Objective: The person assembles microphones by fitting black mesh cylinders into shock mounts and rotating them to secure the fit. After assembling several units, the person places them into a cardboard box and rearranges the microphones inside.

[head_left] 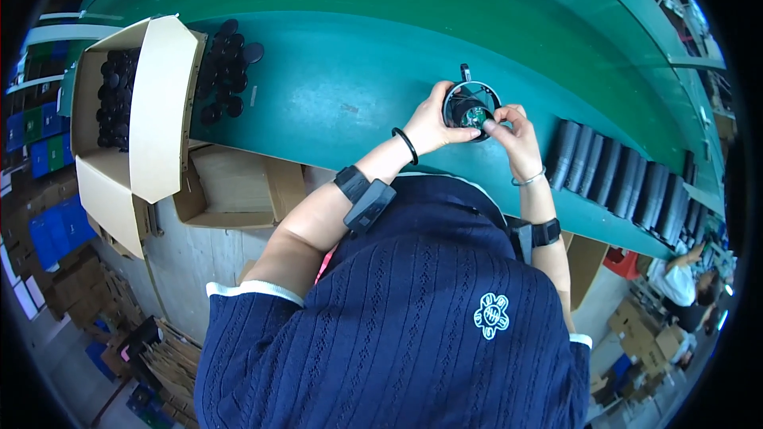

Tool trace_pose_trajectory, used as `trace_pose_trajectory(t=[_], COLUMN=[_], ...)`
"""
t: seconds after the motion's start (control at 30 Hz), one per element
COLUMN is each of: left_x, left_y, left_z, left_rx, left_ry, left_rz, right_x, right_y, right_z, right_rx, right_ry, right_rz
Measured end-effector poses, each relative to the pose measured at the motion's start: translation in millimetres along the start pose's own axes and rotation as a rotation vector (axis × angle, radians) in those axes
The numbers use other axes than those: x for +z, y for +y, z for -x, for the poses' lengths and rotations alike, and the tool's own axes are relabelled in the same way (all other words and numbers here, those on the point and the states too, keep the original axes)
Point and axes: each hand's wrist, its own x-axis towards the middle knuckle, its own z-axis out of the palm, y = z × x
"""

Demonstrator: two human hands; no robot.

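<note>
Over the near edge of the green workbench (pixel 318 71), my left hand (pixel 433 129) is wrapped round the side of a black round housing (pixel 450 105). The housing is hollow, with its open end facing up and a short black tab sticking out at its far side. Within its opening sits a smaller round part with a green circuit board (pixel 474 117). My right hand (pixel 517 133) is closed at the right of the opening, its thumb and fingertips against the board part. How far those fingers reach round that part is hidden.
Black round caps (pixel 226 71) lie loose on the bench at the left, beside an open cardboard box (pixel 165 111) holding many more. Rows of stacked black rings (pixel 608 175) line the right side. Another open carton (pixel 238 187) stands below the bench edge. People work at the far right.
</note>
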Motion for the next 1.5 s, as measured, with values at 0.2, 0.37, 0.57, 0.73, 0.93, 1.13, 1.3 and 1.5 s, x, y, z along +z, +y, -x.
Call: trace_pose_trajectory(t=[0.2,0.37,0.57,0.73,0.93,1.13,1.3,1.5], left_x=[1,2,5,5,-1,-2,6,-1], left_y=[5,0,4,-4,2,-13,-30,-9], left_z=[4,4,4,4,7,-2,-18,-26], left_rx=[-0.006,0.074,0.154,0.276,0.09,0.063,-0.11,-0.311], left_ry=[-0.029,-0.029,-0.072,-0.026,-0.105,-0.056,0.005,-0.086], left_rz=[-0.077,-0.099,-0.137,-0.217,-0.093,-0.107,0.414,0.756], right_x=[6,9,-2,3,2,2,-5,12], right_y=[6,-7,2,0,5,-13,-9,-40], right_z=[10,13,12,15,10,7,-2,1], right_rx=[0.003,0.046,0.069,-0.068,-0.376,-0.369,-0.296,-0.543], right_ry=[-0.007,0.015,-0.015,-0.033,0.052,0.027,0.154,0.138], right_rz=[-0.151,-0.095,-0.043,-0.039,0.505,0.581,0.492,0.714])
